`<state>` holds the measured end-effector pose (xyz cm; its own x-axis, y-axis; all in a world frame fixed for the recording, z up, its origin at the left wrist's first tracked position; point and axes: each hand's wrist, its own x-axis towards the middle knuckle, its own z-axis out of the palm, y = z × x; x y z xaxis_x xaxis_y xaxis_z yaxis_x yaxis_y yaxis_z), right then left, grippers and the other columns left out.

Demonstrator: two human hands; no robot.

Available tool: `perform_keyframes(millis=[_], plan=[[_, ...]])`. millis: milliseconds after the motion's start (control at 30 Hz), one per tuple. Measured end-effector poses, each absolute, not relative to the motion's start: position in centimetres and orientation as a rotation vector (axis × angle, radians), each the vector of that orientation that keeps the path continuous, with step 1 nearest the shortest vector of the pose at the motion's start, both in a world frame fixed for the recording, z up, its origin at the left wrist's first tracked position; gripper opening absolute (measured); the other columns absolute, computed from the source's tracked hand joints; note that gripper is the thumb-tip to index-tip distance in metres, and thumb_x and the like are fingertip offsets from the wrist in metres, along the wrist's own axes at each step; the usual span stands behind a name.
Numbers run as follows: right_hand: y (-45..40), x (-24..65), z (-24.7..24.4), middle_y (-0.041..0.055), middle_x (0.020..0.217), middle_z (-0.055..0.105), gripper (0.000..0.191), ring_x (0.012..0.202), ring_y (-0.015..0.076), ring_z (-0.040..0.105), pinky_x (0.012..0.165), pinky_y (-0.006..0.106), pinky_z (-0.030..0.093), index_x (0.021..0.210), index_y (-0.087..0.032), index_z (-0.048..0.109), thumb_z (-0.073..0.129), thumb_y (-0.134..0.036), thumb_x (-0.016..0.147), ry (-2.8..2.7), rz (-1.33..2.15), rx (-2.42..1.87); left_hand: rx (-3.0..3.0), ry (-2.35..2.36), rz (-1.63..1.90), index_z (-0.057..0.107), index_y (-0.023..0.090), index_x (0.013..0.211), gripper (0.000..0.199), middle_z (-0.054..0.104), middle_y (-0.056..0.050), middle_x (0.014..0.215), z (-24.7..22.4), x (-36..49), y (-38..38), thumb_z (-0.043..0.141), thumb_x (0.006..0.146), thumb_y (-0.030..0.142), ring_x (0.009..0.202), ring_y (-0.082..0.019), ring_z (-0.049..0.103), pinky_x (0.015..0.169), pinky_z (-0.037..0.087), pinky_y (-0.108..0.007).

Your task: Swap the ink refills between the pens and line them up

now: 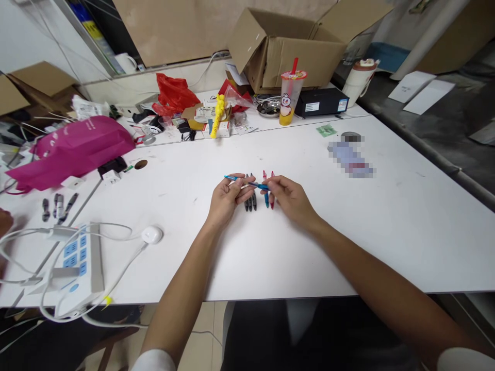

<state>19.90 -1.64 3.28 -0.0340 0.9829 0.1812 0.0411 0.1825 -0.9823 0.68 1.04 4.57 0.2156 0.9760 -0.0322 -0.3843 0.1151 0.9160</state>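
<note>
Both my hands are raised a little over the white table. My left hand (227, 197) pinches a thin blue-tipped pen piece (231, 178) that points to the left. In the fingers of my right hand (288, 195) is a blue pen part (261, 186), with its tip close to my left fingers. Whether the two pieces are joined is too small to tell. Under and between the hands lie several black pens (250, 201) side by side, a blue pen (266, 200) and pink pens (272, 203), partly covered by my fingers.
At the left are a power strip (83, 263) with white cables, a round white charger (152, 235) and a magenta bag (77, 149). Along the back stand a drink cup (290, 98), a black box (322, 103) and a cardboard box (297, 62). Another person's hand (4, 221) shows at the left edge.
</note>
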Motion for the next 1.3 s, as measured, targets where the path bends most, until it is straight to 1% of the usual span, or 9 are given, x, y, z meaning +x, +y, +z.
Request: perform_keyframes(millis=[67,200,333,533,667,833,1033,1233,1300], plan=[[-1.7,19.9,3.2,0.0039,0.084,0.070,0.042,0.067,0.0154,0.060,0.062,0.032,0.052,0.105,-0.023,0.068,0.060,-0.063,0.096,-1.346,1.088,-1.088,0.936,0.803,1.161,0.064,0.017,0.108,0.025,0.080,-0.013,0.110,4.7,0.6,1.1,0.076,0.094,0.035,0.097,-0.021,0.080,0.092,0.064,-0.032],[-1.6,20.0,3.0,0.0053,0.094,0.071,0.041,0.082,0.0190,0.065,0.065,0.032,0.054,0.110,-0.024,0.063,0.073,-0.057,0.088,-1.321,1.023,-1.081,0.924,0.812,1.178,0.062,0.018,0.107,0.022,0.081,-0.014,0.109,5.0,0.6,1.0,0.073,0.096,0.034,0.095,-0.020,0.080,0.090,0.065,-0.031],[-1.4,20.1,2.9,0.0041,0.087,0.070,0.038,0.074,0.0174,0.061,0.063,0.032,0.053,0.110,-0.023,0.063,0.069,-0.056,0.091,-1.344,1.086,-1.089,0.912,0.824,1.189,0.061,0.018,0.106,0.020,0.081,-0.013,0.108,5.1,0.6,1.1,0.071,0.097,0.033,0.092,-0.019,0.080,0.085,0.065,-0.029],[-1.3,20.2,2.6,0.0030,0.088,0.067,0.032,0.080,0.0188,0.063,0.072,0.035,0.054,0.111,-0.023,0.065,0.071,-0.046,0.090,-1.366,1.075,-1.080,0.924,0.834,1.168,0.060,0.019,0.108,0.026,0.081,-0.014,0.108,4.7,0.7,1.1,0.074,0.095,0.036,0.092,-0.020,0.080,0.087,0.065,-0.031],[-1.3,20.2,2.5,0.0047,0.093,0.069,0.033,0.086,0.0199,0.063,0.079,0.037,0.054,0.114,-0.022,0.068,0.072,-0.043,0.088,-1.399,1.060,-1.118,0.935,0.844,1.162,0.059,0.020,0.112,0.032,0.080,-0.014,0.111,4.4,0.7,1.1,0.075,0.093,0.040,0.093,-0.020,0.080,0.090,0.065,-0.034],[-1.4,20.1,2.9,0.0075,0.105,0.071,0.037,0.084,0.0197,0.062,0.076,0.038,0.054,0.116,-0.022,0.071,0.075,-0.041,0.084,-1.405,1.039,-1.201,0.935,0.847,1.164,0.055,0.021,0.118,0.037,0.080,-0.014,0.112,4.0,0.7,1.2,0.075,0.094,0.040,0.092,-0.020,0.080,0.091,0.064,-0.036],[-1.6,20.1,3.1,0.0066,0.101,0.072,0.024,0.077,0.0183,0.059,0.077,0.040,0.053,0.104,-0.022,0.076,0.070,-0.041,0.090,-1.502,0.994,-1.248,0.926,0.868,1.164,0.053,0.021,0.116,0.034,0.080,-0.014,0.112,4.0,0.8,1.2,0.072,0.096,0.040,0.096,-0.022,0.080,0.090,0.064,-0.036],[-1.4,20.5,2.8,0.0070,0.110,0.068,0.020,0.095,0.0221,0.063,0.082,0.039,0.053,0.108,-0.027,0.076,0.065,-0.036,0.094,-1.619,0.835,-1.173,0.837,0.927,1.243,0.048,0.025,0.110,0.026,0.079,-0.008,0.105,4.2,0.7,1.4,0.067,0.099,0.040,0.085,-0.020,0.080,0.080,0.065,-0.033],[-1.5,20.7,2.9,0.0063,0.102,0.070,0.019,0.088,0.0216,0.064,0.077,0.038,0.053,0.107,-0.026,0.075,0.063,-0.037,0.096,-1.618,0.850,-1.204,0.813,0.949,1.281,0.047,0.025,0.110,0.025,0.079,-0.007,0.103,4.2,0.7,1.5,0.065,0.100,0.039,0.084,-0.020,0.080,0.079,0.064,-0.033]])
